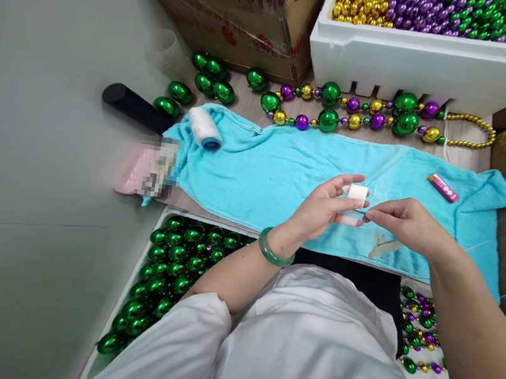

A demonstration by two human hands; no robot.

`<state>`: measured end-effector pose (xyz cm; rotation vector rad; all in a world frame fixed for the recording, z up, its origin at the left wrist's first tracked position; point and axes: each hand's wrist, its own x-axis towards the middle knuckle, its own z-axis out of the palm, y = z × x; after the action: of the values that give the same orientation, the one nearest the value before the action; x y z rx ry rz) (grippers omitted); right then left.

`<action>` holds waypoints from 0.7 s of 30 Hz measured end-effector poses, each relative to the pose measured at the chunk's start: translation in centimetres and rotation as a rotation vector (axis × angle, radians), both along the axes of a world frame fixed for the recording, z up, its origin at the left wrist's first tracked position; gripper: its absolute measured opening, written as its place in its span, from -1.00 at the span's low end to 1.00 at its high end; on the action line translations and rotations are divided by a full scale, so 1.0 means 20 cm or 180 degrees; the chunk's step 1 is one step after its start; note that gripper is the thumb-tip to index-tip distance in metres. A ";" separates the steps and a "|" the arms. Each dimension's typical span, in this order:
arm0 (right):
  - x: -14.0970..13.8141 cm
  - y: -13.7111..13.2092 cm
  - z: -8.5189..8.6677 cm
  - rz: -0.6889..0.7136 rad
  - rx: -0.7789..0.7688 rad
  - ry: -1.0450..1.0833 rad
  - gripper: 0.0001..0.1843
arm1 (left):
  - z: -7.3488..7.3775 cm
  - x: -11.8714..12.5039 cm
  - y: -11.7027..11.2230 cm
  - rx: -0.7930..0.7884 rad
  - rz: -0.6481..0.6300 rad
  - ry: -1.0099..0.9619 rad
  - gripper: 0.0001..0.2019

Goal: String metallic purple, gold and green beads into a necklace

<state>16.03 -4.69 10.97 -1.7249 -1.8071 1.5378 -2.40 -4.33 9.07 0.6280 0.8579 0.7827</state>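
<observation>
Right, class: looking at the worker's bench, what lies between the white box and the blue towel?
In the head view, a bead necklace, laid out in two rows, lies between the white box and the blue towel.

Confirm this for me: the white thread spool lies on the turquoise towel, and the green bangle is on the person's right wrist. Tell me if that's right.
Not quite. The head view shows the green bangle on the left wrist, not the right. The white thread spool does lie on the turquoise towel.
</observation>
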 end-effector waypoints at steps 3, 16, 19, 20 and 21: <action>-0.01 0.00 0.01 -0.0007 -0.0039 -0.0059 -0.49 | -0.01 0.00 0.00 0.0018 0.0030 -0.0006 -0.55; 0.00 0.02 -0.03 0.0076 0.0054 -0.0040 -0.50 | -0.01 0.01 0.00 0.0064 0.0053 -0.0030 -0.54; -0.01 0.01 -0.02 0.0108 0.0113 -0.0015 -0.50 | -0.02 0.02 0.00 0.0082 0.0026 -0.0024 -0.55; 0.01 0.00 -0.02 0.0117 0.0154 -0.0029 -0.50 | -0.02 0.02 0.00 0.0100 0.0035 -0.0018 -0.55; 0.03 0.00 -0.02 0.0115 0.0211 -0.0083 -0.51 | -0.02 0.01 0.01 0.0127 0.0069 -0.0003 -0.54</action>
<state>16.66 -4.63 10.66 -1.6990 -1.8898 1.4583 -2.11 -4.19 8.60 0.6547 0.8512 0.8212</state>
